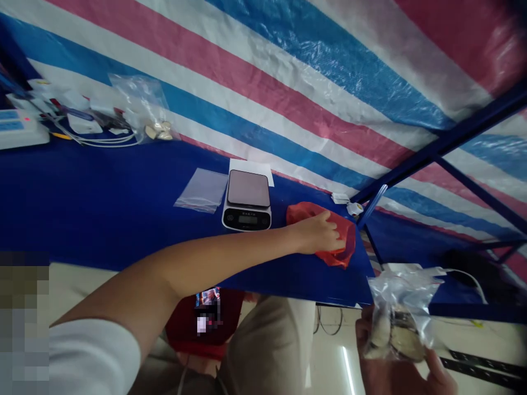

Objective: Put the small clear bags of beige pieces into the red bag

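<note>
While our left hand (319, 233) lies over the crumpled red plastic bag (302, 211) near the right end of the blue table (102, 208), its fingers are curled against the plastic, and we cannot tell whether they grip it. Our right hand (393, 376), at the near right beyond the table's edge, is palm up and closed around a clear zip bag (401, 315), thumb at the right and fingers at the left; pale, dark-edged slices show through it. Left of the red plastic bag stands a digital kitchen scale (248, 189), its platform bare and its readout too small for us to read. Flat clear bags (201, 189) lie just left of the scale, and a white sheet (263, 167) shows behind it. At the far left, another clear bag (140, 99) holding pale pieces sits beside white cables (111, 144), against the striped tarpaulin (247, 66).
</note>
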Demonstrator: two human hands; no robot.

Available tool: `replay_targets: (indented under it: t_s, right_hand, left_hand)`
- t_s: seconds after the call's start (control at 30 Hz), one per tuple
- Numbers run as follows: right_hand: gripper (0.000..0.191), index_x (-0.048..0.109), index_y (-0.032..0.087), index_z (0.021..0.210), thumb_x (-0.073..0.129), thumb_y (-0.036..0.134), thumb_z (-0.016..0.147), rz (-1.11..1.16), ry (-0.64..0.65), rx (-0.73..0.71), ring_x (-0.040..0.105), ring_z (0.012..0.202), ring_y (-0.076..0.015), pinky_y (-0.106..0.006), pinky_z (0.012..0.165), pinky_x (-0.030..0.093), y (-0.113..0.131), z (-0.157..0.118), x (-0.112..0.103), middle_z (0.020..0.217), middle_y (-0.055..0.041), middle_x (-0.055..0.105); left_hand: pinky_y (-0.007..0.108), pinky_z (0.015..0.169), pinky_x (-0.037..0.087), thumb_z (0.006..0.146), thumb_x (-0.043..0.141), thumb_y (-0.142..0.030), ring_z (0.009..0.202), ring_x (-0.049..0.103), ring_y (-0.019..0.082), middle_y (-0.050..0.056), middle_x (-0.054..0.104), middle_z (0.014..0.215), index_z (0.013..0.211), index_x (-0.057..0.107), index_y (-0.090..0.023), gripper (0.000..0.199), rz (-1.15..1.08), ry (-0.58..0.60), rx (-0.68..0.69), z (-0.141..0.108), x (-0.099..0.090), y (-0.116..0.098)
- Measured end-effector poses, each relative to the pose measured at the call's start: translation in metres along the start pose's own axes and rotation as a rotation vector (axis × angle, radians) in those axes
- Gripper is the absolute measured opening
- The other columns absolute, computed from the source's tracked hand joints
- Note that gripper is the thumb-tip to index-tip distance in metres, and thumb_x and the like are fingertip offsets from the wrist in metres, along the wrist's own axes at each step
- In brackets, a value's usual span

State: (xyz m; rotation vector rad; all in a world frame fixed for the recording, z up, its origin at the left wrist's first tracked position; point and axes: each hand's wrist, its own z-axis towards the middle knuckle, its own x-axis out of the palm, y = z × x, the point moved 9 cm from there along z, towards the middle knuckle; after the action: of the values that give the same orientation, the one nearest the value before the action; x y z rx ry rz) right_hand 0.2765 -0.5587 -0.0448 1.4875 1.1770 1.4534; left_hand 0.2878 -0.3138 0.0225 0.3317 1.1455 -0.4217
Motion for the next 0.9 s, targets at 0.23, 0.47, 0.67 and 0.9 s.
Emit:
replay_targets:
  t_s: [0.23,0.47,0.67,0.9]
  right_hand:
    - [0.047,0.067,0.025,0.129,0.056,0.05,0.091,0.009,-0.059,-0.032,0.066,0.118,-0.0333,-0.062,0.099,0.054,0.008,0.002,0.031,0.13,-0.0112,0.068]
    - [0.029,0.068,0.026,0.111,0.058,0.041,0.088,-0.135,0.007,-0.236,0.068,0.107,-0.0286,-0.056,0.095,0.056,0.021,0.019,0.069,0.116,-0.0072,0.07]
    - [0.045,0.056,0.025,0.127,0.068,0.032,0.084,-0.423,-0.083,-0.686,0.066,0.101,-0.0246,-0.052,0.094,0.054,0.029,0.023,0.075,0.115,-0.0066,0.064]
    - [0.058,0.061,0.018,0.119,0.083,0.041,0.07,-0.912,0.139,-0.719,0.066,0.1,-0.0256,-0.044,0.091,0.053,0.044,0.024,0.115,0.116,-0.0112,0.065]
  left_hand:
    - [0.034,0.078,0.031,0.075,0.074,-0.026,0.085,0.062,0.018,0.0,0.072,0.09,0.09,0.07,-0.022,0.017,-0.507,-0.032,-0.23,-0.016,-0.033,0.069]
    - [0.032,0.075,0.038,0.081,0.06,-0.018,0.075,0.058,0.014,0.001,0.067,0.082,0.085,0.063,-0.018,0.005,-0.726,-0.351,-0.386,-0.029,-0.053,0.089]
    - [0.031,0.073,0.04,0.085,0.062,-0.025,0.076,0.055,0.013,0.001,0.061,0.079,0.077,0.053,-0.018,0.014,-1.066,-0.524,-0.514,-0.03,-0.045,0.098]
    - [0.027,0.07,0.042,0.086,0.057,-0.014,0.07,0.059,0.01,-0.002,0.063,0.076,0.084,0.037,-0.022,0.021,-1.55,-0.59,-0.526,-0.027,-0.038,0.098]
